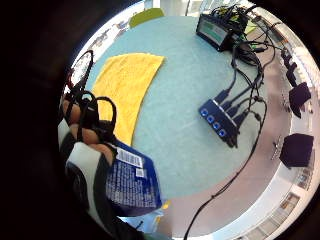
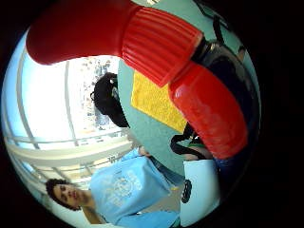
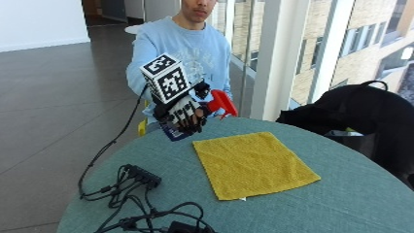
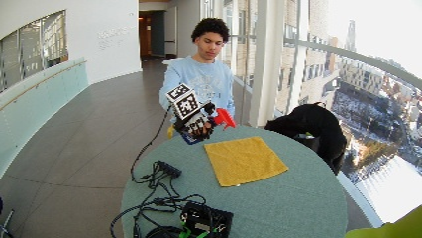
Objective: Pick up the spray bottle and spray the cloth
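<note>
Above the near edge of the round table (image 3: 362, 194), at upper left of centre in the outside view, the spray bottle (image 3: 216, 104) is gripped by the gloved right hand (image 3: 184, 114), fingers curled around it, red head uppermost. Right of it, the yellow cloth (image 3: 252, 162) is spread flat on the tabletop.

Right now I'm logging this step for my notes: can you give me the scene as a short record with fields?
hand: gloved right hand grips the spray bottle, lifted off the table
bottle: red spray head, blue label, its nozzle toward the cloth's side
cloth: yellow cloth lies flat on the round teal table, apart from the bottle
other items: black hub with cables on the table; black bag beyond the table edge
task stage: bottle picked up; no spray visible
</note>
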Demonstrator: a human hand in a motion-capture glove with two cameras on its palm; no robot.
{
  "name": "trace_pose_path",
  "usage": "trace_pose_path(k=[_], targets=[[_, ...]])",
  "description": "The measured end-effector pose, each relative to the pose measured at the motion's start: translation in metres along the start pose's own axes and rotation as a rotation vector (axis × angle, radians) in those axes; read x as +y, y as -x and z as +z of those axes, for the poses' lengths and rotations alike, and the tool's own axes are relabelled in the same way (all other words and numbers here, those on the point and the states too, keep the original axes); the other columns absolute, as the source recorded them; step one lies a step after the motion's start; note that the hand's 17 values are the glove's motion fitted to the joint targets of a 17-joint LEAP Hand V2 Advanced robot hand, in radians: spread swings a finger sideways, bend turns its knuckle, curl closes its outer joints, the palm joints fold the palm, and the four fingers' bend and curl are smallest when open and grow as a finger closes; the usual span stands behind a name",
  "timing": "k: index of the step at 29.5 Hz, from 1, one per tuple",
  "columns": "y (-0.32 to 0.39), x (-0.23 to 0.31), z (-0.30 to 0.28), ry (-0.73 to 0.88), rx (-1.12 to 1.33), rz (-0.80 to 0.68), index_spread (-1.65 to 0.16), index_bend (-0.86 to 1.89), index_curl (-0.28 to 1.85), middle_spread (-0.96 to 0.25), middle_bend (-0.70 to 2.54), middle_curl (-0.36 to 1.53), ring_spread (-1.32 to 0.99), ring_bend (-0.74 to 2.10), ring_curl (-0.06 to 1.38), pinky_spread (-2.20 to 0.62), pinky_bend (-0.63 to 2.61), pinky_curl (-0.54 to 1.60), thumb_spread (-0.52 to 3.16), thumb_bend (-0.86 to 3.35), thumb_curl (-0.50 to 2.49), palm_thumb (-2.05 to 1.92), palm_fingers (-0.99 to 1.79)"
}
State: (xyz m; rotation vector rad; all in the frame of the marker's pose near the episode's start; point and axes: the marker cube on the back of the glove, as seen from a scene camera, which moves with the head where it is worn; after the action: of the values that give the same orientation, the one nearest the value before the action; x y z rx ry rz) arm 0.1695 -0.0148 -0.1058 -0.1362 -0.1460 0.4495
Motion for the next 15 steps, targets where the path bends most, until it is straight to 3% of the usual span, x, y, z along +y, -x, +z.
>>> trace_pose_path(k=[15], targets=[[-0.0018,-0.0027,0.007,0.036,-0.004,-0.003,-0.25,0.13,0.35,-0.13,0.2,0.45,-0.14,0.58,0.39,-0.15,0.51,0.38,0.54,-0.03,0.67,0.96,1.2]])
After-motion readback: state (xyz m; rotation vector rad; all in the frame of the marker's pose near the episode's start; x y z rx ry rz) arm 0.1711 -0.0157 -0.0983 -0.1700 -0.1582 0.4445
